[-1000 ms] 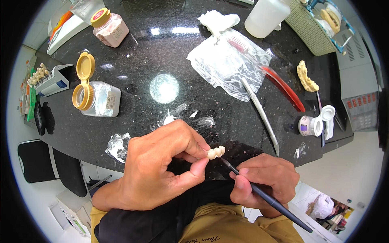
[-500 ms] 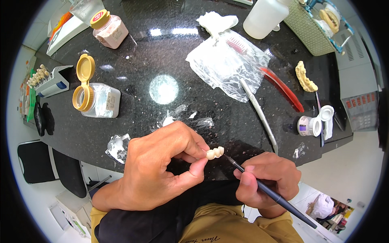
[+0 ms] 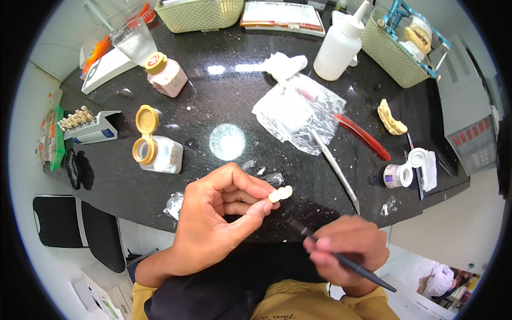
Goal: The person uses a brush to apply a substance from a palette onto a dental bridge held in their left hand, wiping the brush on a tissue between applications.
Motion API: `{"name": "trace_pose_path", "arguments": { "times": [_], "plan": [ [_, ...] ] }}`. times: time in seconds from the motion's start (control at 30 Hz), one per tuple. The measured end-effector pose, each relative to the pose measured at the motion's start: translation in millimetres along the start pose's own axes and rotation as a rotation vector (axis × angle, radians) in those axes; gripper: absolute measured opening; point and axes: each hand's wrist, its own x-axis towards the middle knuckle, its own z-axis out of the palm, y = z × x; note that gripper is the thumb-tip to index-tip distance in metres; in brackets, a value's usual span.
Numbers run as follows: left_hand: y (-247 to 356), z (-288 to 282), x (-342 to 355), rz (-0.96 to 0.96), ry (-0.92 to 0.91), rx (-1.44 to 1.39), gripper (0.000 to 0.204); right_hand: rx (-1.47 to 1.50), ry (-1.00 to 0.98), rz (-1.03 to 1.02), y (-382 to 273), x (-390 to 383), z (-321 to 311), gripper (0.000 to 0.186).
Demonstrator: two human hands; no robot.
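Note:
My left hand (image 3: 224, 218) pinches a small cream dental piece (image 3: 280, 193) of joined tooth shapes at one end. My right hand (image 3: 349, 250) grips a slim black-handled tool (image 3: 362, 271), whose blurred tip points up-left, below and apart from the dental piece. Beyond my hands lie a long grey pointed instrument (image 3: 335, 170), a crumpled clear plastic bag (image 3: 290, 114) with a red-handled brush (image 3: 362, 136), a small white jar (image 3: 397, 176) with its lid open, and a cream dental cast (image 3: 390, 116). An open clear bottle (image 3: 162, 157) with a yellow cap stands left.
The dark speckled counter (image 3: 213, 90) also holds a tooth-sample holder (image 3: 96, 132), a pink powder jar (image 3: 168, 80), a white squeeze bottle (image 3: 337, 50), a basket (image 3: 394, 64) with a blue-framed device, and a clear cup (image 3: 133, 40). Black chairs (image 3: 58, 221) are below left.
My view has tilted, showing more of the counter's back. My left hand has turned the dental piece slightly. The tool in my right hand has dropped away from the piece.

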Motion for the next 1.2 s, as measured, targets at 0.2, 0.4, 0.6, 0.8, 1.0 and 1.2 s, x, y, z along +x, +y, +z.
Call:
{"name": "trace_pose_path", "arguments": {
  "times": [0.2, 0.4, 0.6, 0.8, 1.0, 1.2],
  "plan": [
    [16.7, 0.2, 3.3, -0.14, -0.087, -0.258, 0.033, 0.14, -0.086, -0.019, 2.8, 8.6, 20.3, 0.026],
    [11.6, 0.7, 1.2, -0.124, -0.018, -0.275, 0.031, -0.036, 0.067, 0.12, 5.0, -3.1, 10.8, 0.018],
    [3.2, 1.4, -1.5, -0.055, 0.09, -0.138, 0.033, -0.143, 0.101, -0.042, 6.0, 9.9, 15.1, 0.028],
    [2.4, 3.1, -3.3, -0.058, 0.085, -0.123, 0.032, -0.098, 0.166, -0.153, 13.0, 9.3, 27.4, 0.027],
    [-3.6, 4.8, -5.1, 0.004, 0.101, -0.099, 0.031, -0.107, 0.177, -0.157, 18.5, 8.6, 32.0, 0.027],
    [-1.6, 2.9, -3.9, -0.017, 0.093, -0.059, 0.034, -0.039, 0.065, -0.057, 11.5, 5.6, 23.9, 0.029]
  ]
}}
